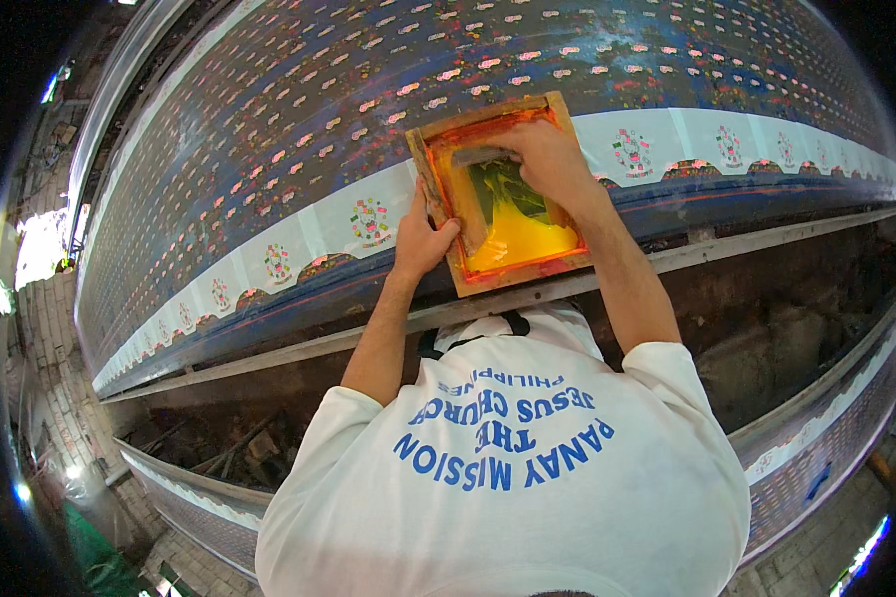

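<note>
A small wooden printing screen frame (516,278) lies on a white fabric strip (314,227) along the near edge of a long printing table (299,119). Yellow ink (520,239) pools in the frame's lower part, over a dark green patch. My left hand (420,239) grips the frame's left rail. My right hand (543,159) is closed on a squeegee (478,156) near the frame's far end. Printed round motifs (370,221) show on the strip on both sides of the frame.
The table is dark blue, covered with rows of small coloured marks. A wooden rail (747,244) runs along its near edge. Below it lies a dark gap with debris (239,448), and a second patterned table edge (826,418) curves at lower right.
</note>
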Demonstrator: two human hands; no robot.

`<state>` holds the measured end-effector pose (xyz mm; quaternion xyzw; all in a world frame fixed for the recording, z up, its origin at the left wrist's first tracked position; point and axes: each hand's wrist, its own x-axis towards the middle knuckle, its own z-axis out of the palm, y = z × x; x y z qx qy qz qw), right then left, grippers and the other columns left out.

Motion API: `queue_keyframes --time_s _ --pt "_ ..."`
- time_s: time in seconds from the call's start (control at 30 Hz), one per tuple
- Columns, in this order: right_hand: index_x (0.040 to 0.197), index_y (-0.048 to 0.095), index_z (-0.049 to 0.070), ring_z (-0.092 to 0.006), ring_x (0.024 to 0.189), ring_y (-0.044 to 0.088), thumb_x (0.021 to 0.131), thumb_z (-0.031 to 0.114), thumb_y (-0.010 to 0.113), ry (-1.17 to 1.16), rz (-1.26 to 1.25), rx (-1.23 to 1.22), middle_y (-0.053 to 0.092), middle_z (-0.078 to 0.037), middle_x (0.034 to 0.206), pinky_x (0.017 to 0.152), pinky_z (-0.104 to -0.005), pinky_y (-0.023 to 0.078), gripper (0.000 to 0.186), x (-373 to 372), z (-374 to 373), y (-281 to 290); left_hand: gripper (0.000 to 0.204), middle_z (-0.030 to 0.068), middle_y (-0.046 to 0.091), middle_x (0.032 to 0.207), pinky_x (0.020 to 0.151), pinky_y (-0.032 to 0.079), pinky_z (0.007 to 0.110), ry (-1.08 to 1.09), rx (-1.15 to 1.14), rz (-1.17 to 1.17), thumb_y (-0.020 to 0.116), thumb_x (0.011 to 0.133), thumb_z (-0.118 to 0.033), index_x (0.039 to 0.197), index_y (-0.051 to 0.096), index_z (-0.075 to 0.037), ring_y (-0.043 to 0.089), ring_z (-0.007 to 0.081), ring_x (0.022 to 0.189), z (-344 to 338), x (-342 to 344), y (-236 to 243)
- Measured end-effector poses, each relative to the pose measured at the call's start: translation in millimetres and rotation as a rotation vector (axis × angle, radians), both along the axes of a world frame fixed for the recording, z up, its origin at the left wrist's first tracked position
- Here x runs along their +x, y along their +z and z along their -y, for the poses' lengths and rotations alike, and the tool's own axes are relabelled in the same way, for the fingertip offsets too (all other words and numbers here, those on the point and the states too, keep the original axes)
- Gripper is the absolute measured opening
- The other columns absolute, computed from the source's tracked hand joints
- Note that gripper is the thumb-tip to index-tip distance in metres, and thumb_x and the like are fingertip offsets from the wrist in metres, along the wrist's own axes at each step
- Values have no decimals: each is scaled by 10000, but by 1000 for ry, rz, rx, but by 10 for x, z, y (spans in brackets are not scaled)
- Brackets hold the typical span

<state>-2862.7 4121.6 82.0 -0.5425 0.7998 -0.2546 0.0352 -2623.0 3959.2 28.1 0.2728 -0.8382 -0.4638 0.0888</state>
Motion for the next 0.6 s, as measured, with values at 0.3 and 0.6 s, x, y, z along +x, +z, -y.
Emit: queue_keyframes --time_s 0.3,0.6 --pt "1351 798 180 -380 1193 711 893 -50 672 2 159 245 792 -138 1248 1014 -501 574 528 258 -185 159 1107 279 807 1095 884 630 469 5 -3 37 731 879 -342 1760 162 15 799 448 979 2 39 -29" --pt "1329 804 140 -367 1233 672 855 -131 604 -32 243 262 770 -121 1303 1079 -448 544 582 909 -769 433 1146 323 747 857 769 603 553 -24 30 143 726 880 -368 1762 106 20 754 502 808 33 67 24"
